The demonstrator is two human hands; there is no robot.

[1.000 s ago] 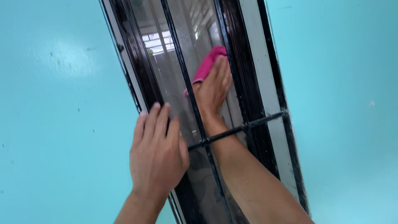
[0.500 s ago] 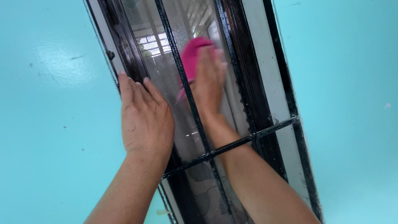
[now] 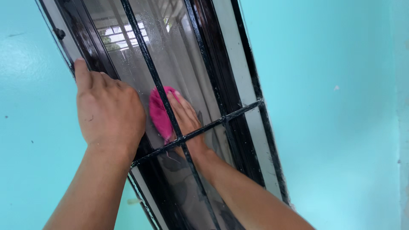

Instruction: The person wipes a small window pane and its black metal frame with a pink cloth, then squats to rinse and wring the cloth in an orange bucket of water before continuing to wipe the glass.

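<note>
A tall narrow window with a black frame (image 3: 213, 72) and glass pane (image 3: 170, 55) runs diagonally through the view. Black metal bars (image 3: 200, 127) cross in front of the glass. My right hand (image 3: 187, 119) reaches behind the bars and presses a pink cloth (image 3: 158, 114) flat against the pane, just above the horizontal bar. My left hand (image 3: 108, 108) lies flat on the black frame at the window's left side, fingers pointing up, holding nothing.
Turquoise painted wall (image 3: 332, 106) surrounds the window on both sides. A small black knob (image 3: 59, 33) sits on the left frame above my left hand. Reflections of a building and curtains show in the glass.
My right hand has slid the pink cloth down the glass toward the horizontal bar. My left hand shifted up along the left frame, and the view moved.
</note>
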